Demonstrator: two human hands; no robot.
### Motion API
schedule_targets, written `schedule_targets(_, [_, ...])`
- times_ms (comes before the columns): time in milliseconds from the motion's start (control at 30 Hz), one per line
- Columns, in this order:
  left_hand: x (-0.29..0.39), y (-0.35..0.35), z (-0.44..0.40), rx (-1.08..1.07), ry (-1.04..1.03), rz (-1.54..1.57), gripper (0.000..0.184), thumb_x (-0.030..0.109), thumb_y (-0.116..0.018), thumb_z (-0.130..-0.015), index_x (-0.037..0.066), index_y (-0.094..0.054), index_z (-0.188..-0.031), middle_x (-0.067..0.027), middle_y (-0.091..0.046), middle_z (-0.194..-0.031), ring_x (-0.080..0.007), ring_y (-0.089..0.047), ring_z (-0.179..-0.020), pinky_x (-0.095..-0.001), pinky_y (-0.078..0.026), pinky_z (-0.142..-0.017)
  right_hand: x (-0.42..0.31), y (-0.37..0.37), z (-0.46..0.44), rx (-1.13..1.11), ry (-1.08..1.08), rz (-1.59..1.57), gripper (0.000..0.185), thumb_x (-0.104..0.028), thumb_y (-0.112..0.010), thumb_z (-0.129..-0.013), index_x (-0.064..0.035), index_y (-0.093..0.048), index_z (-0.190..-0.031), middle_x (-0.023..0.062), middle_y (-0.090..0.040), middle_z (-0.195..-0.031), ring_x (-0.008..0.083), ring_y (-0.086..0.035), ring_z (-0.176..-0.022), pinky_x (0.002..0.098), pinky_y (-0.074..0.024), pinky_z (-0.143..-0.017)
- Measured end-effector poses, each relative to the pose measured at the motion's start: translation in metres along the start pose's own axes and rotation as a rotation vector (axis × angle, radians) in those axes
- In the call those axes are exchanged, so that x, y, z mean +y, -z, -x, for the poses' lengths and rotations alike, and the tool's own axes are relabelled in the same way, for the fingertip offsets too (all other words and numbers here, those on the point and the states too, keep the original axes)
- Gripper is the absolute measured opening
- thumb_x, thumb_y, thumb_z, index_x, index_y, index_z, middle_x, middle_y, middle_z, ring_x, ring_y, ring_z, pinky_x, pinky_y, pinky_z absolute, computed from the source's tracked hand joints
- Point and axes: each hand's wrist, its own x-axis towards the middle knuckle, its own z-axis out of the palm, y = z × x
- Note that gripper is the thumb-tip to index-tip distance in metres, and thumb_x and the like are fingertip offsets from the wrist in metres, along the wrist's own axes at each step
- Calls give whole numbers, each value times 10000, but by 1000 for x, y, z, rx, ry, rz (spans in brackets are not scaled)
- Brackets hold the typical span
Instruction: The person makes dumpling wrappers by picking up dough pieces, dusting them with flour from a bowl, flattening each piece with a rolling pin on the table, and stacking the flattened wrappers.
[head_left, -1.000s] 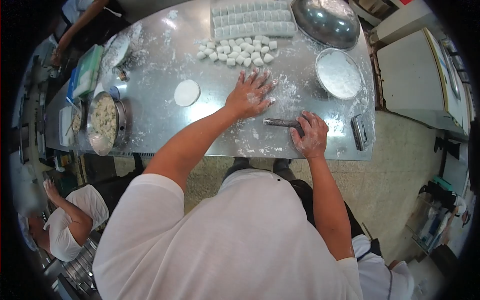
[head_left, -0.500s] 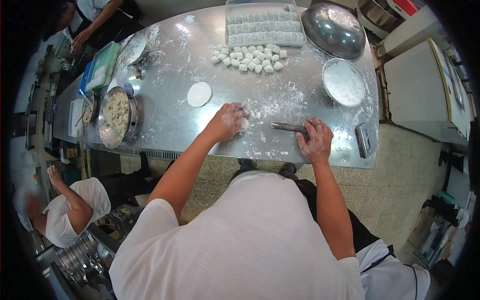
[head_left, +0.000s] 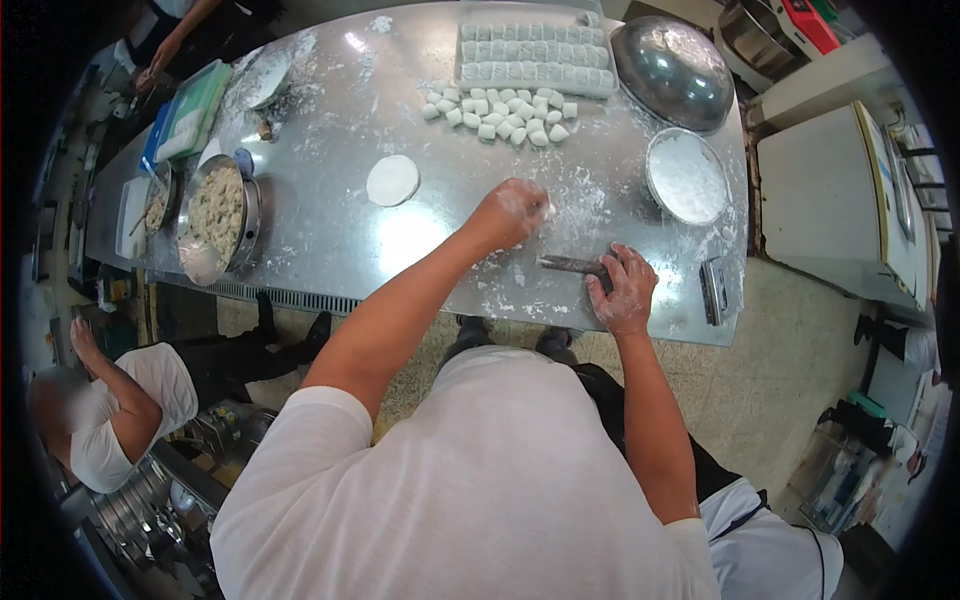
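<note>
My left hand (head_left: 518,212) is closed over the floured middle of the steel table (head_left: 330,130), with a bit of white showing at its fingertips; what it holds is too hidden to name. To its right, my right hand (head_left: 624,290) grips one end of a dark rolling pin (head_left: 570,263), which lies near the front edge. A flat round dough disc (head_left: 392,181) rests left of my left hand. Beyond the hands sits a pile of small white dough pieces (head_left: 500,115), just in front of a tray of dumplings (head_left: 538,58).
A bowl of flour (head_left: 688,176) and an upturned metal bowl (head_left: 672,74) stand at right, with a metal scraper (head_left: 713,290) near the edge. A bowl of filling (head_left: 216,212) and a green-lidded box (head_left: 194,112) are at left. Other people stand at far left.
My left hand went from spread flat, to closed beside a small dough round nearer the edge, to closed farther forward and right. My right hand stays on the rolling pin.
</note>
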Motion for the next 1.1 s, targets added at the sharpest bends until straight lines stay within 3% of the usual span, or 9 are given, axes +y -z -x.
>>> schedule_targets(33, [16,10,-2,-6,3,10,222,180,-710,-846,64,-670,-1030,-150,-681,-1073,-373,-632,-1009,-460,-511,-883,-2,3,6,-9,-6,4,359,-298,-751,-779,-117,-698,-1084,102,-613,-1304,339,-532,-1253,508,-355,-1081])
schedule_targets(100, [42,29,-3,-226,555,575,261,196,-730,-825,67,-667,-1043,-170,-687,-1038,-386,-655,-970,-463,-518,-886,-9,9,15,-138,11,14,420,-324,-742,-796,-115,-686,-1156,115,-583,-1376,357,-501,-1304,530,-319,-1118])
schedule_targets(200, [27,-8,25,-350,240,138,301,214,-730,-826,74,-669,-1085,-187,-692,-1037,-393,-674,-946,-467,-521,-892,-26,9,21,-196,29,66,541,-395,-708,-836,-118,-638,-1295,144,-514,-1476,377,-443,-1379,558,-267,-1160])
schedule_targets(333, [33,-12,35,-245,240,-14,343,245,-699,-855,56,-673,-1139,-182,-702,-1109,-383,-654,-1058,-446,-481,-985,-36,-11,-34,-340,-112,340,651,-503,-584,-925,-143,-526,-1463,183,-395,-1573,394,-364,-1445,569,-225,-1190])
schedule_targets(500, [37,4,5,-280,342,36,320,214,-665,-883,51,-680,-1158,-184,-698,-1148,-365,-642,-1099,-454,-476,-996,-23,-33,-98,-151,-113,297,632,-468,-565,-947,-107,-519,-1464,216,-392,-1565,397,-371,-1438,564,-244,-1184])
schedule_targets(733, [35,11,20,-459,269,69,326,203,-674,-871,45,-679,-1157,-198,-699,-1124,-397,-647,-1052,-464,-485,-974,-38,-4,9,-256,-28,217,659,-455,-617,-897,-89,-536,-1439,245,-435,-1525,436,-421,-1392,565,-319,-1127])
schedule_targets(833, [36,3,29,-450,355,142,242,209,-639,-885,49,-704,-1055,-198,-709,-1061,-376,-656,-1054,-461,-501,-951,-37,-15,-29,-306,-71,314,668,-481,-604,-902,-105,-531,-1449,243,-444,-1521,433,-420,-1393,566,-322,-1127])
schedule_targets(900, [27,-10,29,-182,237,34,312,220,-644,-897,41,-685,-1150,-204,-697,-1107,-400,-644,-1051,-468,-478,-982,-34,-27,-79,-211,-88,390,677,-507,-554,-943,-109,-489,-1486,241,-410,-1548,403,-395,-1422,559,-300,-1156])
schedule_targets(1100, [32,5,3,-307,244,-31,273,233,-642,-895,42,-694,-1083,-183,-699,-1095,-374,-647,-1054,-465,-487,-964,-33,-27,-71,-207,-105,269,699,-497,-575,-932,-79,-483,-1485,238,-411,-1546,406,-373,-1432,540,-278,-1170])
